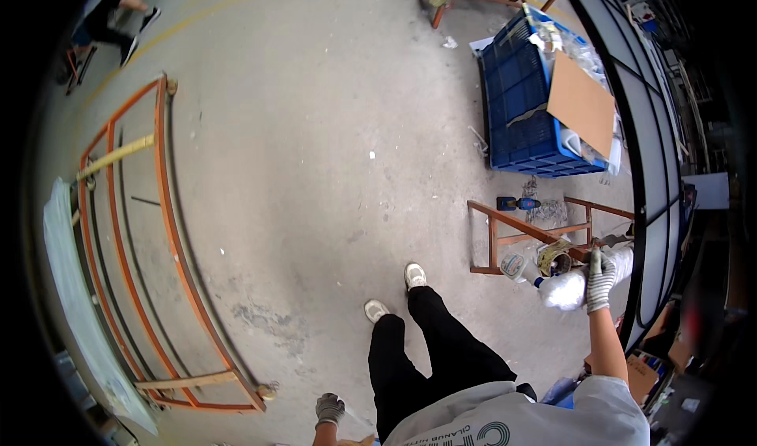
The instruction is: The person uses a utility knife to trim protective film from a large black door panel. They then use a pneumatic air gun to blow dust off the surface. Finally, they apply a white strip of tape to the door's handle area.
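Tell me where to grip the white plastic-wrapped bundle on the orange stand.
Grip the white bundle around its middle, coming from above, much as the gloved right hand does now. It lies roughly level across the orange metal stand, its top is exposed, and the soft wrap looks easy to close on.

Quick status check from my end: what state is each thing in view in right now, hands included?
Right hand: gloved, raised, gripping the white plastic-wrapped bundle.
Left hand: gloved, closed, hanging low; whether it holds anything cannot be told.
Blue crate: open, cardboard sheet leaning across it.
Small orange stand: upright on the floor.
Large orange frame: lying flat on the floor.
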`<state>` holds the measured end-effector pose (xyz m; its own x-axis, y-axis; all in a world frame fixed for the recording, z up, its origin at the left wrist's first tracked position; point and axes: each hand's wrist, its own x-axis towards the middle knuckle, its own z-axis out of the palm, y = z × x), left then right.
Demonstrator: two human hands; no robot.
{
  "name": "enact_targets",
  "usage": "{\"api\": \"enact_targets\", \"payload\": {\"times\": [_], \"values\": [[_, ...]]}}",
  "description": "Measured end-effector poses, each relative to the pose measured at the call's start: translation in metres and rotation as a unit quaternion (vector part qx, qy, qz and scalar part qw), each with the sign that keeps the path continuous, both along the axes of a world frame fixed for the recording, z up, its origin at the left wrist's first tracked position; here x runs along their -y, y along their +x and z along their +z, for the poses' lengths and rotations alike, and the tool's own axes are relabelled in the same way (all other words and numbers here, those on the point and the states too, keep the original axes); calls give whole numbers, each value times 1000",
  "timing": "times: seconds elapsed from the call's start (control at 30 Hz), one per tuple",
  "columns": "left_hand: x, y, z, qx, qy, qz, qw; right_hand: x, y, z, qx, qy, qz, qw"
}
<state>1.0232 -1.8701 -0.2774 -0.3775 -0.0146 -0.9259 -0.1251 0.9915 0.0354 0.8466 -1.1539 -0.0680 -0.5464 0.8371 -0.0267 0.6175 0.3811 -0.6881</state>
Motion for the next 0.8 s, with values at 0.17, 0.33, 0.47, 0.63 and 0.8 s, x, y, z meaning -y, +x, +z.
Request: {"api": "enact_targets", "payload": {"times": [0.17,0.33,0.47,0.63,0.8], "values": [[25,-102,-6,-98,14,96,990,20,-18,11,36,34,25,998],[-55,-294,97,-218,179,251,926,28,-33,36,107,88,47,989],[-80,-405,68,-212,150,157,953,25,-38,40,120,179,112,970],[-191,-523,190,-256,241,-9,936,24,-46,58,200,154,106,962],[-203,-610,197,-292,218,8,931,21,-52,59,212,152,87,962]]}}
